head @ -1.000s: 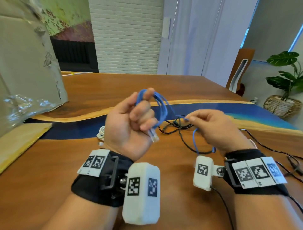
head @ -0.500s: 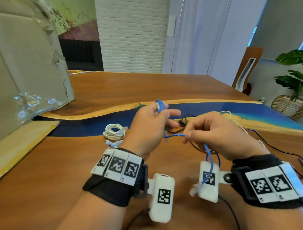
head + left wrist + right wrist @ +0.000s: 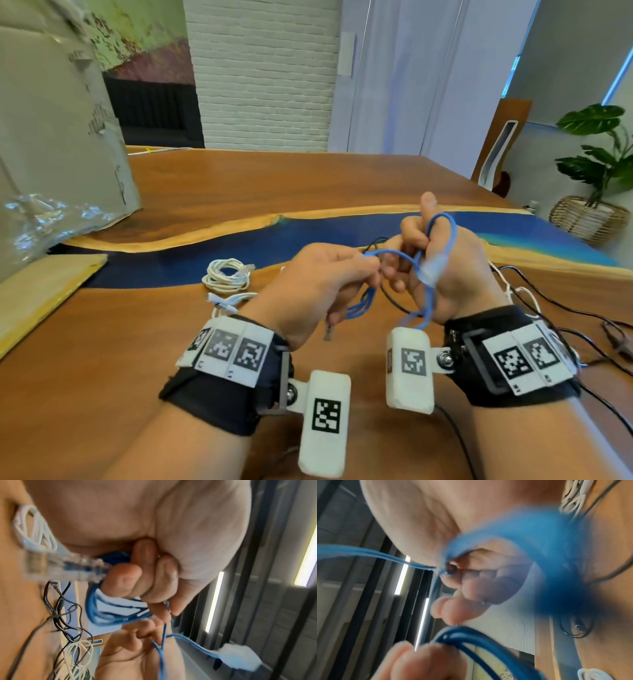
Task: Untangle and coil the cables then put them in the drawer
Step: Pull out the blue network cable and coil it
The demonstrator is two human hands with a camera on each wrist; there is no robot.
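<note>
Blue cable: thin blue network cable point(image 3: 445, 236) with clear plugs, held between both hands above the wooden table point(image 3: 239, 181).
Left hand point(image 3: 318, 284): fingers curled round its coiled loops.
Right hand point(image 3: 442, 263): fingers curled, pinching the free end, looped over its thumb.
Coiled white cable point(image 3: 226, 275): left of left hand.

Both hands raised above the table, close together, wrists banded; left hand point(image 3: 318, 284) back up, fingers curled, gripping the blue cable's coil, fingertips point(image 3: 123, 582) pressed to the palm; right hand point(image 3: 442, 267) just right of it, palm toward the wearer, thumb up, fingers curled on a cable loop.
</note>
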